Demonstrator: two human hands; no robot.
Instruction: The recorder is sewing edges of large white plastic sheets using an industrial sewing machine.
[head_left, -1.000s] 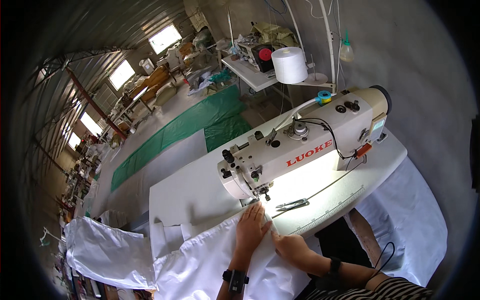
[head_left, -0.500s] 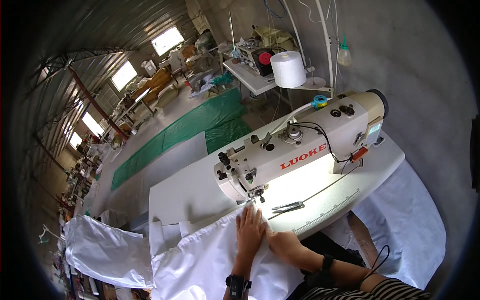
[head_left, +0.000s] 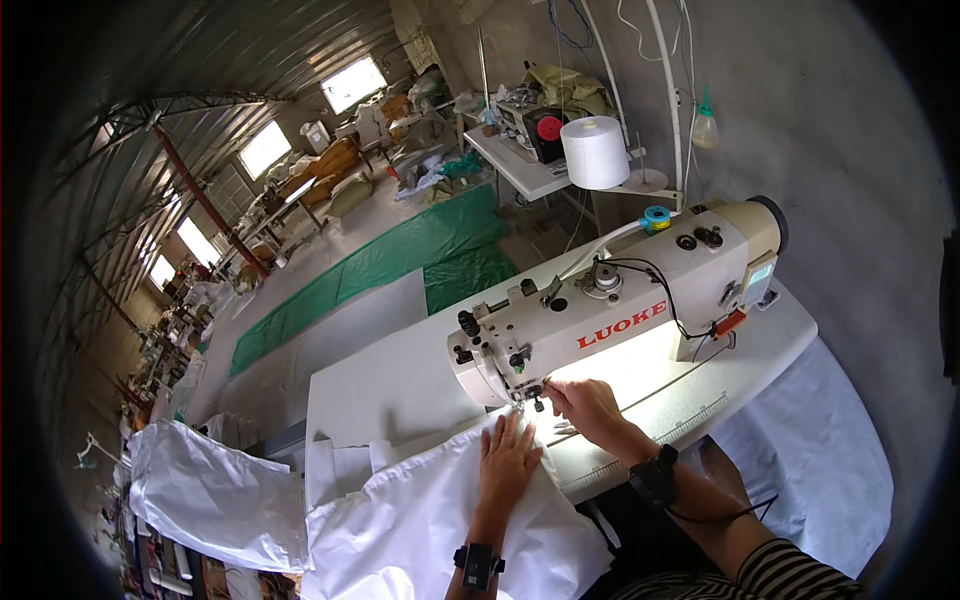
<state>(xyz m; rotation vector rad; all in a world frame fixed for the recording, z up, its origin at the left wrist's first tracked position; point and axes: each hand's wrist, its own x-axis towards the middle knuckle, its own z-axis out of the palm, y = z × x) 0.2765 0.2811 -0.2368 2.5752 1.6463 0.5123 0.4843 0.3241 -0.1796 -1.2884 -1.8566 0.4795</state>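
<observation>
While cloth [head_left: 420, 525] below — translucent bottle [head_left: 705, 131].

- A pale sewing table [head_left: 365, 395] is carrying everything near at hand.
- A white sewing machine [head_left: 625, 312] is standing on it, stretching lengthwise.
- White cloth [head_left: 410, 520] is lying across its front edge, draping downward.
- Metal snips [head_left: 565, 428] are resting right of the cloth, partly hidden.
- A ruler scale [head_left: 670, 432] is running along the front edge, right of the snips.

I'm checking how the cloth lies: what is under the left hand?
White cloth lies under the left hand; the patch directly beneath it is covered and cannot be seen.
</observation>
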